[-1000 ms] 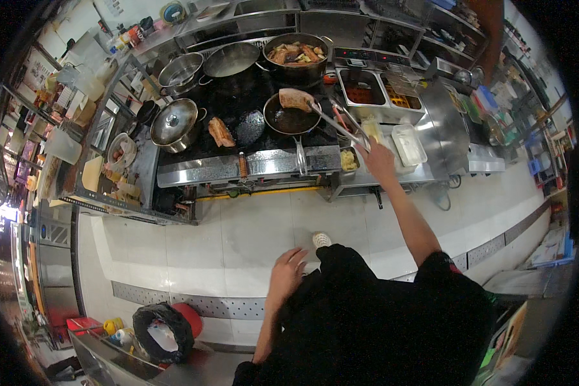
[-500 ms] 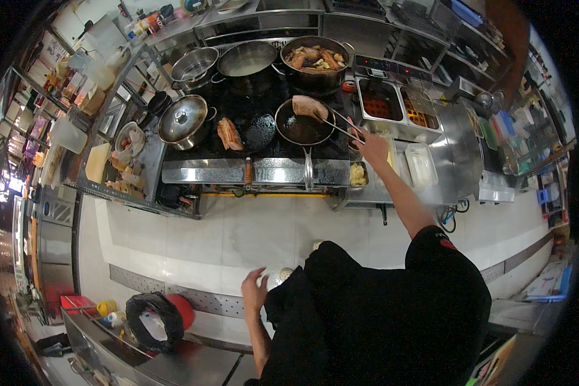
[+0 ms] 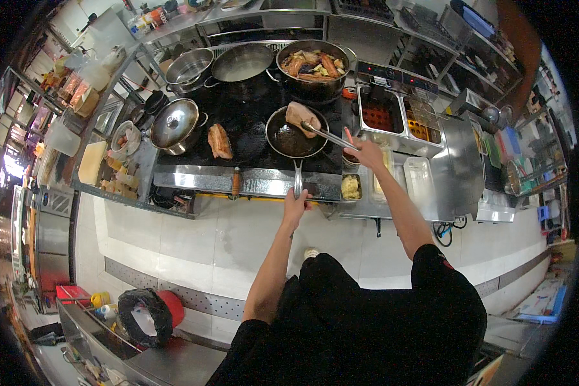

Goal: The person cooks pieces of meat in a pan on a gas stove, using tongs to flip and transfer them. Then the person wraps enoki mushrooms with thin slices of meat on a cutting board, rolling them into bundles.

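My left hand [image 3: 296, 206] is closed around the metal handle of a frying pan [image 3: 294, 147] on the black stovetop. In my right hand [image 3: 365, 154] is a pair of metal tongs [image 3: 331, 136], reaching left over the pan. Their tips are at a thick, pale slab of meat [image 3: 299, 114], which lies tilted against the pan's far side. Dark, shiny liquid covers part of the pan's bottom. To the left, a browned piece of meat [image 3: 219, 141] lies beyond a wooden handle [image 3: 236, 181]; whether a dark pan is under that meat I cannot tell.
Behind the pan stands a large pot [image 3: 314, 69] of meat chunks, beside a wide pot [image 3: 242, 63] of cloudy liquid. A lidded pot [image 3: 175, 127] is at left. Right of the stove sit a steel fryer-like unit [image 3: 405, 119], a white tray [image 3: 419, 180] and a small yellow-filled container [image 3: 351, 187].
My left hand has come up from beside my body and taken hold of the pan handle. The tongs' tips have shifted on the slab, and its pale side now shows more.
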{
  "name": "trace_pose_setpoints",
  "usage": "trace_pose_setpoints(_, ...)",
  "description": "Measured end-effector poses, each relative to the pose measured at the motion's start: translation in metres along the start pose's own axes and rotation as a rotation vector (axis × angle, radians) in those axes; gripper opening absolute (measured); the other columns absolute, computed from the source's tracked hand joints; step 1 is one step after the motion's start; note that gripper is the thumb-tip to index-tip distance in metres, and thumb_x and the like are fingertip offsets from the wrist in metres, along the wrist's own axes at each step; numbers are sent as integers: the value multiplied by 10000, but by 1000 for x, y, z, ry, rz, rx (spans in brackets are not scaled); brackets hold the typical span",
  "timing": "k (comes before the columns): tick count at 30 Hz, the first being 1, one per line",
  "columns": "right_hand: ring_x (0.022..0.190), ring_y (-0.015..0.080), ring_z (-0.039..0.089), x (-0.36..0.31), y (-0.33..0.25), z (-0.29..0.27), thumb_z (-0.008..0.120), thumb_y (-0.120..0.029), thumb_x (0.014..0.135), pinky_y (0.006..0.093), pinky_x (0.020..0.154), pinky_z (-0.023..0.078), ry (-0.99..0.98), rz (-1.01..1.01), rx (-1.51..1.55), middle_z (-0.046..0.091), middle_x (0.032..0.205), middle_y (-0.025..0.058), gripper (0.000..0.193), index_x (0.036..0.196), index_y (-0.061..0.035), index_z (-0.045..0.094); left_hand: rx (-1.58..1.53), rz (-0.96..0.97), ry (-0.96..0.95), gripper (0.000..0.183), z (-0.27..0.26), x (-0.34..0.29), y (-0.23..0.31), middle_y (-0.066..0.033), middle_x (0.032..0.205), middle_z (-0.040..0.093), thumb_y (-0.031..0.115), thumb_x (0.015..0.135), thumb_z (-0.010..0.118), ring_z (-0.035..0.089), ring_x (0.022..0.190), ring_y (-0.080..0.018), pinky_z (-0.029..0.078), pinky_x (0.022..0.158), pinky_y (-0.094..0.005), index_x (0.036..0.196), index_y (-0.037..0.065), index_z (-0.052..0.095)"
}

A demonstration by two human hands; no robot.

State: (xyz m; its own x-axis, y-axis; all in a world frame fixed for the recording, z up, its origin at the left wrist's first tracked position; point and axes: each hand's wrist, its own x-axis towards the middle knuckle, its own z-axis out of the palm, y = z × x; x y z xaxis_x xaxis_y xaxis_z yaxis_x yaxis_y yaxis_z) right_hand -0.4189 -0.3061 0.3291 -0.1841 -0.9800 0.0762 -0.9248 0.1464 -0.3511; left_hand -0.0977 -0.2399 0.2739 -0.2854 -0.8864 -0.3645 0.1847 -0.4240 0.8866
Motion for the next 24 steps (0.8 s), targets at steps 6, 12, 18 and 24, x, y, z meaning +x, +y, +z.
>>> trace_pose_setpoints(6, 411, 54, 376, -42, -39, 3, 671, -620, 883, 217, 377, 277, -502, 551, 971, 527, 629, -10, 593, 1117, -77, 713, -75, -14, 25, 224, -3, 2, -9, -76, 936, 656, 224, 1027, 576, 522, 579, -98, 517, 549, -299, 1139, 35, 531)
trace_pose_setpoints(12, 421, -4, 258, -82, -67, 40, 549, -585, 978, 184, 345, 208, -770, 728, 1865, 362, 602, -87, 527, 1248, -138, 624, -41, -81, 10, 240, -1, -2, -4, -76, 964, 663, 264, 1044, 533, 553, 628, -104, 551, 584, -309, 1150, 50, 533)
trace_pose_setpoints(18, 420, 14, 268, -103, -94, 68, 561, -564, 972, 185, 352, 203, -789, 896, 2309, 352, 618, -79, 540, 1267, -114, 609, -79, -61, 34, 184, -3, -2, -5, -83, 919, 675, 210, 1034, 539, 556, 579, -105, 553, 525, -303, 1116, 47, 520)
trace_pose_setpoints(24, 425, 23, 271, -113, -105, 55, 586, -598, 948, 197, 357, 181, -693, 956, 2144, 385, 630, -61, 634, 1268, -51, 583, -59, -72, 14, 171, -4, 1, -9, -88, 910, 674, 203, 1034, 534, 553, 565, -109, 553, 512, -309, 1099, 45, 524)
